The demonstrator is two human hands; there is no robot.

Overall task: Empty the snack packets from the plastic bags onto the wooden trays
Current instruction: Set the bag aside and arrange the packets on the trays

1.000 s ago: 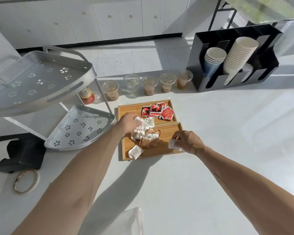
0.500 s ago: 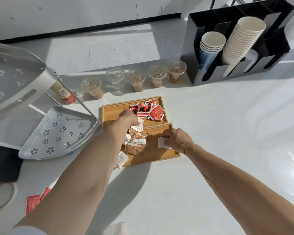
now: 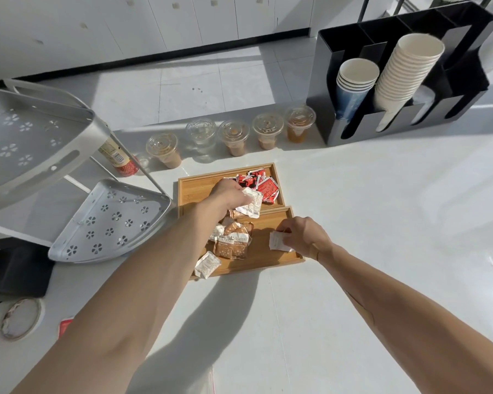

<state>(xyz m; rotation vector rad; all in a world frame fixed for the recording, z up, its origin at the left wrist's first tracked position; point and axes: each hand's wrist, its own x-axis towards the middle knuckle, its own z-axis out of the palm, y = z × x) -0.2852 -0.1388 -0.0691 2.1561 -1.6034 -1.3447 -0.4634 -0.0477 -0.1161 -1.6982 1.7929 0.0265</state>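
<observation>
Counter's near edge crops plastic bag (image 3: 211, 379).

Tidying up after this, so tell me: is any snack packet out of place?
Yes. One white packet overhangs the near wooden tray's front-left edge, and a red packet lies on the counter, away from both trays.

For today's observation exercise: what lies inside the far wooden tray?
The far wooden tray holds red snack packets at its right end, with bare wood on the left. The left hand, gripping white packets, covers part of the middle, so anything beneath stays unseen.
</observation>
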